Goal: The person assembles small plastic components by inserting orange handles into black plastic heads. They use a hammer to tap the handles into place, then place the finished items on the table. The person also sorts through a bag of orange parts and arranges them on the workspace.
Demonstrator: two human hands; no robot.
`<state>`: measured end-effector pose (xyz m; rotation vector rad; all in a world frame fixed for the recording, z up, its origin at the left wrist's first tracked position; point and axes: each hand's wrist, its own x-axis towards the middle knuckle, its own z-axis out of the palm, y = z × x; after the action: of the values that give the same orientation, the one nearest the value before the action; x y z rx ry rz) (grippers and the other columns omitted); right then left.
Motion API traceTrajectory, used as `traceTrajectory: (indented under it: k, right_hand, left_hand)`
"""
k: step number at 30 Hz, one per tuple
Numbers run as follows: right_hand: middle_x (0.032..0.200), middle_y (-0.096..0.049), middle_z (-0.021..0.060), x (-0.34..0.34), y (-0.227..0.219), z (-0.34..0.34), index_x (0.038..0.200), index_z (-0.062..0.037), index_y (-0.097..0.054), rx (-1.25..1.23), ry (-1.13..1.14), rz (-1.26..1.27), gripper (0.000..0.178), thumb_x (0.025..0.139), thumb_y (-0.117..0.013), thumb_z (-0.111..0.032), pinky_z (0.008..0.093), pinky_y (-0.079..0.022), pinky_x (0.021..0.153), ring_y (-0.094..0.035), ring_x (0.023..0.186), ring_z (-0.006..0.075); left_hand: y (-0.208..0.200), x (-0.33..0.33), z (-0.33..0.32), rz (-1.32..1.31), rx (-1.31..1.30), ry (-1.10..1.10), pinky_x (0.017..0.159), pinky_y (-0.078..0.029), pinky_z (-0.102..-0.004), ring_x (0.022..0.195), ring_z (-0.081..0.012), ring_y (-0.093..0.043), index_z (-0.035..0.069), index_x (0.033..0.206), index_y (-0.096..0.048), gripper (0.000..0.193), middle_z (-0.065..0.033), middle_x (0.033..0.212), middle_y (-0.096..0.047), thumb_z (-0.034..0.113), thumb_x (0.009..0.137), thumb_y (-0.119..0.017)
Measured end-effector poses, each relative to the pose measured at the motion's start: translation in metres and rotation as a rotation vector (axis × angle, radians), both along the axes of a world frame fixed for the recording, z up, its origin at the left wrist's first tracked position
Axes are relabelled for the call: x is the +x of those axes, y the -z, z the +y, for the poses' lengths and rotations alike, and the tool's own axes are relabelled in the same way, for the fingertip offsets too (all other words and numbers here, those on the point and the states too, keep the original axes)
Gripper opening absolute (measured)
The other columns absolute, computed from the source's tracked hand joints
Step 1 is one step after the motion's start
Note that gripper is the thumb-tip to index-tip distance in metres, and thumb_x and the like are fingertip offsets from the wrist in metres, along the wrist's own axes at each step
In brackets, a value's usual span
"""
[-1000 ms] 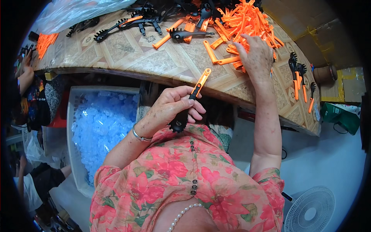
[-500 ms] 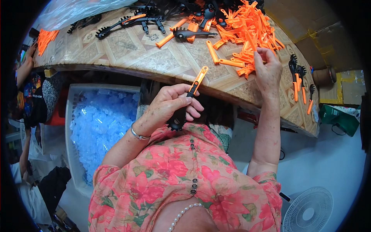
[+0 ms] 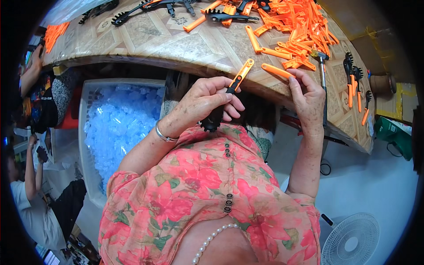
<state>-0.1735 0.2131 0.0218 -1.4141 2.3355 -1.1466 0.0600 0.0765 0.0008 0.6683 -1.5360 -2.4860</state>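
My left hand (image 3: 207,98) is closed round a black pasta server (image 3: 213,119), its toothed head pointing down toward my lap. An orange handle half (image 3: 246,70) lies along the server's shaft and sticks up past my fingers. Between thumb and fingertips, my right hand (image 3: 308,98) pinches a loose orange handle piece (image 3: 276,70), its far end pointing left toward the server. The two orange pieces are apart. Beyond my right hand, a large heap of orange handle pieces (image 3: 304,33) covers part of the table.
The patterned table (image 3: 150,44) curves in front of me. A hammer (image 3: 323,73) lies by its edge, partly behind my right hand. Several orange-handled servers (image 3: 353,81) lie at the right. A crate (image 3: 84,132) of bluish clear pieces stands left; a fan (image 3: 351,243) stands lower right.
My right hand has come away from the heap, bringing an orange handle piece nearer the left hand. The hammer now shows. The whole view has shifted; the left hand keeps its hold.
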Motion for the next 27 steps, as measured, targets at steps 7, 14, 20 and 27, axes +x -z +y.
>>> traceTrajectory:
  k: [7,14,20,27]
  right_hand:
    - [0.078,-0.057,0.0022,-0.020,-0.030,0.003,0.091,-0.0023,-0.069,-0.108,-0.035,0.057,0.012,0.083,-0.061,0.000,0.0243,-0.043,0.062,-0.053,0.067,0.0083]
    - [0.077,-0.060,0.0123,-0.004,-0.043,-0.041,0.069,-0.0019,-0.060,0.191,-0.289,0.690,0.013,0.075,-0.059,-0.013,0.0450,-0.049,0.071,-0.061,0.074,0.0329]
    - [0.094,-0.061,0.0133,0.006,-0.017,-0.033,0.105,-0.0047,-0.063,0.075,-0.270,0.538,0.030,0.079,-0.071,-0.018,0.0425,-0.048,0.081,-0.061,0.093,0.0310]
    - [0.091,-0.059,0.0126,0.001,0.004,-0.013,0.098,-0.0042,-0.064,0.037,-0.137,0.444,0.019,0.082,-0.071,-0.012,0.0418,-0.047,0.080,-0.060,0.092,0.0312]
  left_hand:
    - [-0.002,-0.002,0.000,-0.015,0.015,0.004,0.066,-0.059,-0.0264,0.078,-0.0168,-0.070,-0.005,0.117,-0.055,0.023,-0.0159,0.093,-0.070,0.005,0.096,-0.050]
    - [-0.001,-0.005,0.006,0.000,-0.002,-0.018,0.068,-0.057,-0.0255,0.079,-0.0150,-0.069,-0.003,0.118,-0.056,0.025,-0.0155,0.095,-0.069,0.012,0.099,-0.050]
    - [-0.002,0.001,0.002,0.002,-0.005,-0.053,0.068,-0.057,-0.0252,0.079,-0.0147,-0.069,-0.003,0.118,-0.056,0.025,-0.0147,0.094,-0.069,0.012,0.099,-0.049]
    - [0.001,-0.006,0.003,-0.021,0.001,0.001,0.068,-0.057,-0.0247,0.078,-0.0147,-0.069,-0.003,0.119,-0.056,0.025,-0.0142,0.093,-0.069,0.011,0.099,-0.050]
